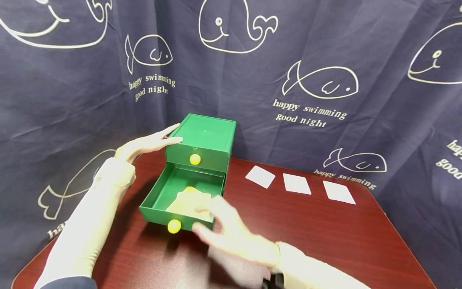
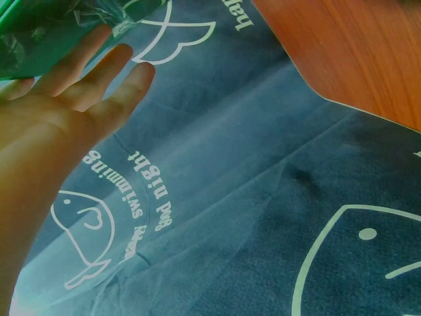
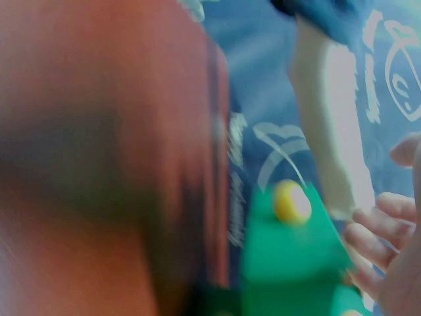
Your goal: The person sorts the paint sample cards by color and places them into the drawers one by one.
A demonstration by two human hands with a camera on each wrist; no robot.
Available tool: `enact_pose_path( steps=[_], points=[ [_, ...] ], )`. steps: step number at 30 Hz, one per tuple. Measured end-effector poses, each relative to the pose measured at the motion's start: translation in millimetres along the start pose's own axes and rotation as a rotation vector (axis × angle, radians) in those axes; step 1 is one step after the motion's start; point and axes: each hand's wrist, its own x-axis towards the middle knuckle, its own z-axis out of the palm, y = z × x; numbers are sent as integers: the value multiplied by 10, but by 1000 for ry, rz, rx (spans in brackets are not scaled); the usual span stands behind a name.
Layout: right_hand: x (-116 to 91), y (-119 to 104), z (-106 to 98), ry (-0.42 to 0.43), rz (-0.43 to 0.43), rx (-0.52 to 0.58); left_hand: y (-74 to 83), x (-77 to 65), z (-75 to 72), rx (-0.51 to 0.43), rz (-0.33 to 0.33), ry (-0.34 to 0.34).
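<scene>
A green two-drawer box (image 1: 205, 130) stands on the table with its lower drawer (image 1: 157, 216) pulled out and its upper drawer closed. My left hand (image 1: 149, 143) rests with straight fingers on the box's top left edge; in the left wrist view those fingers (image 2: 92, 79) lie against the green side. Inside the lower drawer are pale yellow flat pieces (image 1: 187, 200), overlapping one another, partly hidden by my right hand. Blurred, my right hand (image 1: 234, 237) hovers at the drawer's front right corner, fingers spread and thumb apart, nothing visible between them. A yellow knob (image 1: 174, 226) sits on the drawer front.
Three white square cards lie in a row right of the box: the left card (image 1: 260, 177), the middle card (image 1: 297, 184) and the right card (image 1: 339, 192). The reddish-brown table (image 1: 306, 224) ends at a dark blue curtain (image 1: 252, 88) printed with fish and whales.
</scene>
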Motion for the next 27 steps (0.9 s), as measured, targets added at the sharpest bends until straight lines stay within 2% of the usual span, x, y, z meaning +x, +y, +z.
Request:
enact_pose_path(
  steps=[3, 5, 8, 10, 12, 14, 15, 17, 19, 22, 25, 27],
  points=[
    [-174, -142, 46, 18, -102, 22, 22, 10, 8, 9, 0, -1],
    [-234, -184, 70, 64, -168, -12, 26, 20, 16, 12, 7, -1],
    [-256, -200, 92, 139, -287, -2, 15, 34, 27, 16, 17, -2],
    [-272, -202, 131, 126, -332, 35, 9, 35, 30, 16, 17, -4],
    [-316, -212, 198, 52, -304, 101, 3, 33, 26, 19, 19, 0],
    [-366, -227, 293, -36, -207, 189, 5, 24, 24, 18, 18, 1],
    [-385, -238, 343, -96, -130, 255, 7, 20, 23, 16, 17, 1],
    [-406, -274, 436, -221, 119, 461, 11, 13, 24, 10, 12, -2],
    [-382, -313, 528, -280, 391, 710, 13, -2, 22, 9, 0, -4],
    [-303, -350, 654, -251, 766, 1010, 18, -18, 18, 13, -11, 1],
    [-211, -351, 758, -187, 916, 1122, 22, -26, 14, 14, -13, 7],
    [-166, -346, 813, -145, 955, 1141, 27, -27, 15, 13, -16, 7]
  ],
)
